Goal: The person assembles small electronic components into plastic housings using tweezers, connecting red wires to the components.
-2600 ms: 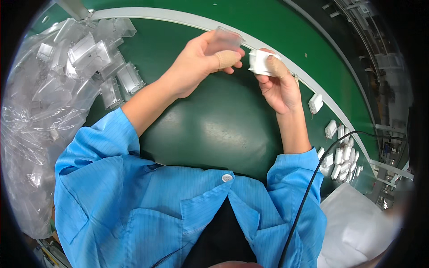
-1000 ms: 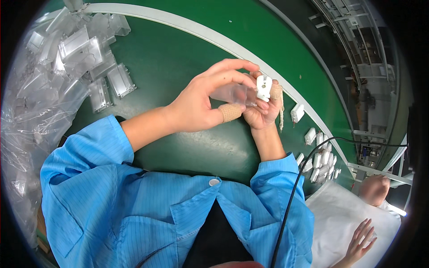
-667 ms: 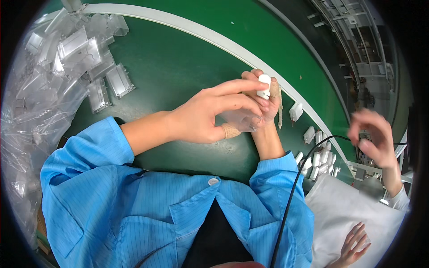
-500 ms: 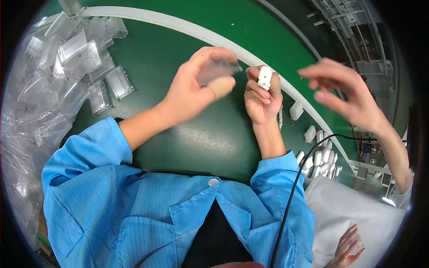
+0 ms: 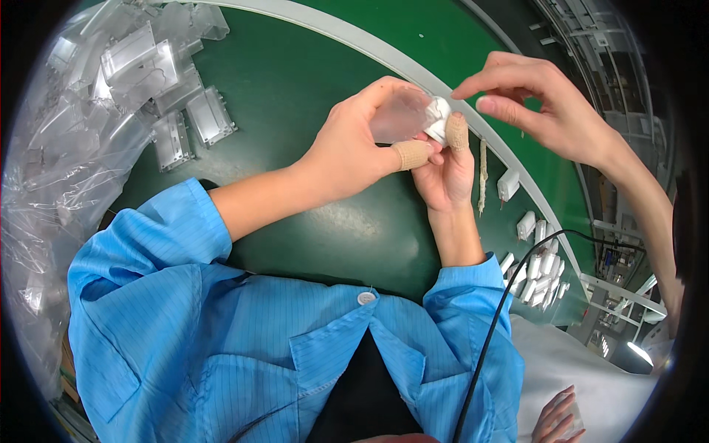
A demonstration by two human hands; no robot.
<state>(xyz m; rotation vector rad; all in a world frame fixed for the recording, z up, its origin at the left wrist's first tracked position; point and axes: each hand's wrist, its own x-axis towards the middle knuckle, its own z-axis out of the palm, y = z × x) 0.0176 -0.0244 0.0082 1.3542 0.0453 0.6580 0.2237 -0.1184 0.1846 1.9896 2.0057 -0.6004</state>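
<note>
Casing (image 5: 399,117) of clear plastic, small white block (image 5: 437,121)

No text, label, brand, number or sign can be read anywhere in view.
</note>
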